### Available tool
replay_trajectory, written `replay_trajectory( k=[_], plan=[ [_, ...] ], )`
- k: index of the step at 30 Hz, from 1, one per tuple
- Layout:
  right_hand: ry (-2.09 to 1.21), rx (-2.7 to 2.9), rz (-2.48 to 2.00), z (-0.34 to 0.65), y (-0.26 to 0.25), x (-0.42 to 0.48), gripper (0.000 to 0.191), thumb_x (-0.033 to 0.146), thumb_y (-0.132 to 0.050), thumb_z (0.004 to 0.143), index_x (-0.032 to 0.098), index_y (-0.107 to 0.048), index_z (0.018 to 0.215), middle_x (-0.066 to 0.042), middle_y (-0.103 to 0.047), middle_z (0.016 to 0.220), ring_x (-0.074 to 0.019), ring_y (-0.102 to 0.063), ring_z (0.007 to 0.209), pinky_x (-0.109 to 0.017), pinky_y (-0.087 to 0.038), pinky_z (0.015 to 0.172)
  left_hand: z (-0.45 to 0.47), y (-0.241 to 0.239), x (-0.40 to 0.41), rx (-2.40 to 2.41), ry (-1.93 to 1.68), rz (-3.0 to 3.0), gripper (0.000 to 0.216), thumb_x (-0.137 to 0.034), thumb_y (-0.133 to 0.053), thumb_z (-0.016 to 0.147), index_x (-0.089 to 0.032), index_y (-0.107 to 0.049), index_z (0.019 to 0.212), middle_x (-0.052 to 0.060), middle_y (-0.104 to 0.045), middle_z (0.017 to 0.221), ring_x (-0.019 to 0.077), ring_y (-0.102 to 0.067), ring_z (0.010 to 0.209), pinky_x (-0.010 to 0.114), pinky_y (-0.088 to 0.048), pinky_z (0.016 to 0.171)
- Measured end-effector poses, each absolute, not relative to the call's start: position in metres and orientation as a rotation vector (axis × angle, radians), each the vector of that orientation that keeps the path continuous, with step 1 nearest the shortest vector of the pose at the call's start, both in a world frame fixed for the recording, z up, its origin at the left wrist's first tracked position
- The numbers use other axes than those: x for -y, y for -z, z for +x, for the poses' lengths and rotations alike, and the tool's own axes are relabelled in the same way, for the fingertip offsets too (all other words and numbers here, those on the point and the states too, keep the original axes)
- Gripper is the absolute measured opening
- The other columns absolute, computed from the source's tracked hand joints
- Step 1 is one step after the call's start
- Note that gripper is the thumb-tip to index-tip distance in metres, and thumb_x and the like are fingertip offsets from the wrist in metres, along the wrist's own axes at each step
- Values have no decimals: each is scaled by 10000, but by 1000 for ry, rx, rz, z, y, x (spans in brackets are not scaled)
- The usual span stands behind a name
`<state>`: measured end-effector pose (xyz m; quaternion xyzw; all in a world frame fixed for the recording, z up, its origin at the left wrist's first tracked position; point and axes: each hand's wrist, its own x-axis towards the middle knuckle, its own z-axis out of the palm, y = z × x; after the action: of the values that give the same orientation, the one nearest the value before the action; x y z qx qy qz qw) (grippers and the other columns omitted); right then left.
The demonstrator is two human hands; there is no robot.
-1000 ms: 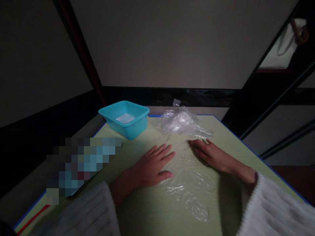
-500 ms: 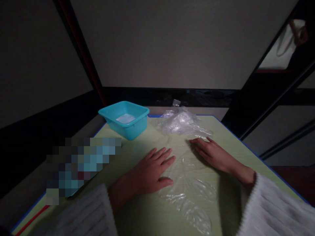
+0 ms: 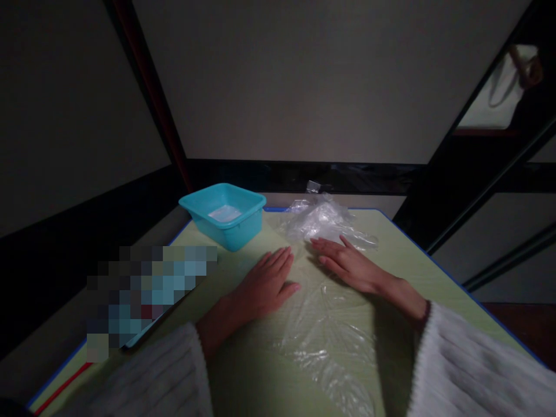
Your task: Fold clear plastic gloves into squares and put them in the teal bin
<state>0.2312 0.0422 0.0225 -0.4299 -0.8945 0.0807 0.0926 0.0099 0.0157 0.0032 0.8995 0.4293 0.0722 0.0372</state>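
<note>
- The left hand (image 3: 264,284) lies palm down on the table (image 3: 243,370), fingers straight and close together, gripping nothing. The fingers point away from the person, and the thumb side touches the left edge of the plastic sheet (image 3: 330,330).
- The right hand (image 3: 347,263) is also flat and unclenched, pressing on the far end of the sheet. Its fingers point left and away.
- The clear, wrinkled sheet lies flat on the green table between and in front of the two hands. Its long axis runs from the person's near edge toward the far end, with the near end slanting slightly right.
- A pile of crumpled plastic (image 3: 324,223) sits just beyond the right hand's fingertips.
- A teal tub (image 3: 226,223) stands at the far left of the table, apart from both hands.
- White knitted sleeves cover both forearms.
</note>
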Motion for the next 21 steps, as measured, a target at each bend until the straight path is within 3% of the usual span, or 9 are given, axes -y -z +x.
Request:
replay_trajectory(
  k=[5,21],
  plan=[
    [-265,2781,-1237,219,-13,-51,562,485,-183,933,178,-275,1395,-78,-250,1452,-278,-173,1341,-595,-93,1050,12,-1,-18,-1298,-205,2782,567,-393,-371,896,-59,-294,1348,178,-267,1441,242,-211,1343,417,-207,1073],
    [-220,2806,-1283,218,-5,-55,563,494,-137,930,217,-219,1413,-44,-250,1453,-283,-164,1343,-612,-76,1044,24,4,-28,-1329,-195,2802,561,-389,-325,919,-38,-295,1355,158,-254,1446,232,-214,1343,405,-194,1080]
  ],
)
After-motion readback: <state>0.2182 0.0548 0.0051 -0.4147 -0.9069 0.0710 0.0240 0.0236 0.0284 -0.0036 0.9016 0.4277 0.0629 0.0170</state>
